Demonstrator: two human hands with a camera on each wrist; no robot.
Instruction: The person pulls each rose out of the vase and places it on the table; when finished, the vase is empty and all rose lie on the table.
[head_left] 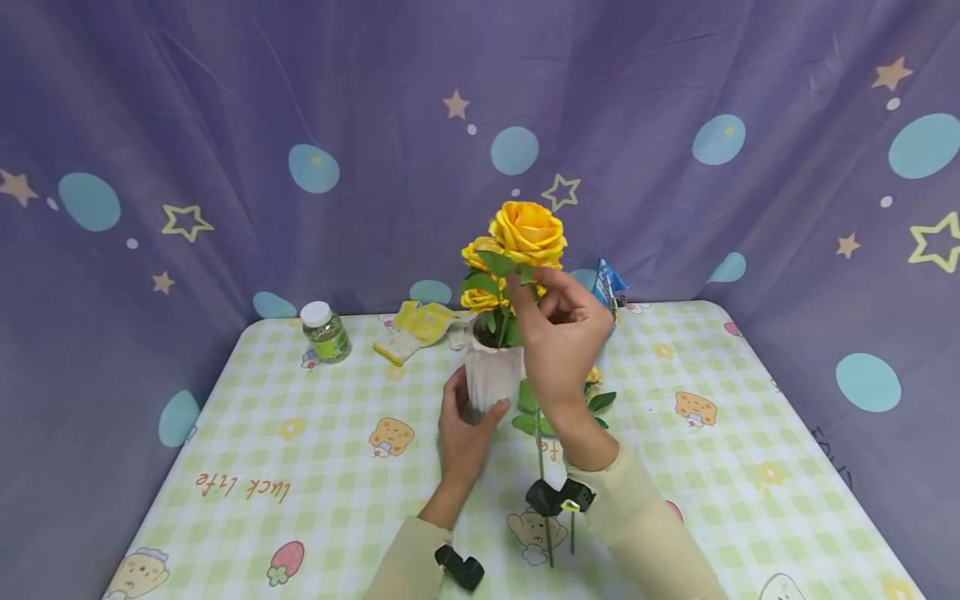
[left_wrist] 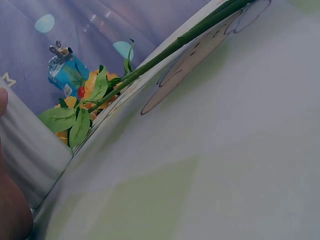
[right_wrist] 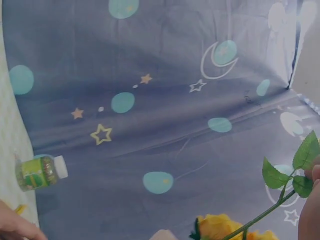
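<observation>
My left hand [head_left: 467, 437] holds a white vase [head_left: 493, 379] at its lower part, fingers on one side and thumb on the other. In the left wrist view, the vase [left_wrist: 30, 150] appears tilted at the left edge. Above the vase, my right hand [head_left: 566, 337] pinches an artificial yellow rose [head_left: 528, 235] by its stem, just below the bloom. Smaller yellow roses [head_left: 480, 297] with green leaves stand in the vase opening. The lower stem of the pinched rose is partly hidden. More yellow roses lie on the table, their long green stems [head_left: 542, 467] pointing toward me.
A green-labelled jar [head_left: 327, 333] with a white lid stands at the back left. Yellow-and-white gloves [head_left: 417, 327] lie behind the vase's left side. A blue bag [head_left: 606, 287] with a black clip is behind my right hand. The checked tablecloth [head_left: 322, 517] meets a purple curtain.
</observation>
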